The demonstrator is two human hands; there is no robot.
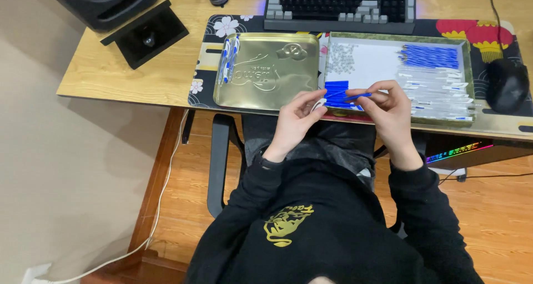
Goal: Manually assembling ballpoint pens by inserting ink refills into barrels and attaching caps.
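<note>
Far left, a black speaker [105,1] on its stand at the desk corner. Next, a gold tin lid [266,70] lying flat, a few finished blue-and-white pens [229,56] lined along its left edge. Left hand [294,120] — fingers pinched on a small white cap [318,103], just below the lid's near corner. Right hand [388,109] — fingertips closed on a thin blue refill [350,97], held level and pointing at the cap, a short gap between them. Behind it the open tray [465,56], with blue and clear parts sorted in heaps. A mouse [506,84] sits far right. Looks like mid-assembly: the two pieces want aligning tip to opening, then a straight push together.
</note>
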